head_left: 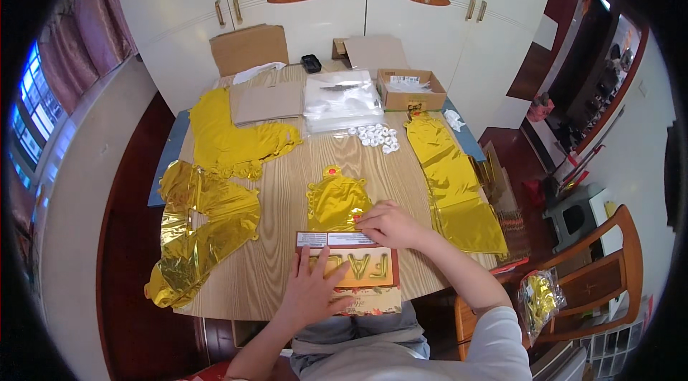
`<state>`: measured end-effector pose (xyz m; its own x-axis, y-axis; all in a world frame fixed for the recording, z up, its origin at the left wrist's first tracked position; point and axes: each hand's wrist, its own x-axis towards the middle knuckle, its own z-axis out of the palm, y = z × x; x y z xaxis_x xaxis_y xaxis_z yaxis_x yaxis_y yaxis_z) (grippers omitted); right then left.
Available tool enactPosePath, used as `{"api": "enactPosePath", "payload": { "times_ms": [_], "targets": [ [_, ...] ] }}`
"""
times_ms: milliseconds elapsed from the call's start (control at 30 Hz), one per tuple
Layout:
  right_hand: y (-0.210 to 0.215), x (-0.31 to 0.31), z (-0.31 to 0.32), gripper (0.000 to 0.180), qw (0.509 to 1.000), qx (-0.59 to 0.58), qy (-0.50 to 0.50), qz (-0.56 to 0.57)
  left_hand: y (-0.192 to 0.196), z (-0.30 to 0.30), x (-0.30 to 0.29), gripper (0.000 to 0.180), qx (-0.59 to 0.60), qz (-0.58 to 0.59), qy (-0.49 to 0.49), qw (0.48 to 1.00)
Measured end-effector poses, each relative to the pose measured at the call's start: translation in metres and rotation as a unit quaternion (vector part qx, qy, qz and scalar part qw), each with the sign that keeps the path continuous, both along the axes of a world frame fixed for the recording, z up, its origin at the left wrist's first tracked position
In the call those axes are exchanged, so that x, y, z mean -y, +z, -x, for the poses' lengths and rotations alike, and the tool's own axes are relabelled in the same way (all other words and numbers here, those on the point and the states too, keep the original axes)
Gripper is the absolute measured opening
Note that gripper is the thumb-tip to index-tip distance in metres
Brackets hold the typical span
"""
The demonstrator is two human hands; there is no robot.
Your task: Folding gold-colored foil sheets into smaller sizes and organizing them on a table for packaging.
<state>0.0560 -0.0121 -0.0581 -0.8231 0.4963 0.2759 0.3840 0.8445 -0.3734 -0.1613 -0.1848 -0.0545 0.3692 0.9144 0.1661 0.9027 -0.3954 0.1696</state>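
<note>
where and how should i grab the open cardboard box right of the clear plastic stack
I'd take the cardboard box by its front rim, from above on the near side: it stands upright and open, with that edge toward the camera.

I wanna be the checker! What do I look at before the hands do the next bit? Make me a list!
1. Left hand on the card: ok, fingers spread over it.
2. Right hand at the small foil: ok, at its near right corner.
3. Right fingers pinching that foil: cannot tell, the grip is hidden.
4. Near-left foil all on the table: not ok, its left edge sticks out past it.
5. White rings on the table: ok, bunched together.
</note>
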Motion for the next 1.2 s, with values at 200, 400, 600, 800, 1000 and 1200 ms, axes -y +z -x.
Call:
{"api": "enactPosePath", "payload": {
  "times_ms": [200, 400, 600, 800, 1000, 1200],
  "targets": [
    [-0.002, -0.008, 0.006, 0.016, 1.0, -0.008, 0.002, 0.028, -0.012, -0.003, -0.013, 0.072, 0.041, 0.022, -0.03, 0.998],
    [0.0, -0.01, 0.007, 0.013, 0.999, -0.027, 0.014, 0.026, -0.004, -0.012, -0.014, 0.07, 0.033, 0.004, -0.031, 0.999],
    [0.0, -0.016, 0.013, 0.017, 0.996, -0.045, -0.037, 0.069, -0.005, -0.012, -0.012, 0.07, 0.023, 0.019, -0.02, 0.999],
    [-0.01, -0.042, 0.032, 0.051, 0.941, -0.12, -0.233, 0.214, -0.003, -0.012, -0.013, 0.071, 0.024, 0.033, -0.016, 0.999],
    [-0.003, -0.057, 0.038, 0.064, 0.895, -0.14, -0.245, 0.346, -0.001, -0.012, -0.015, 0.071, 0.032, 0.04, -0.015, 0.999],
    [0.019, -0.055, 0.035, 0.055, 0.945, 0.065, -0.141, 0.289, 0.002, -0.012, -0.018, 0.071, 0.038, 0.056, -0.012, 0.998]
  ]
}}
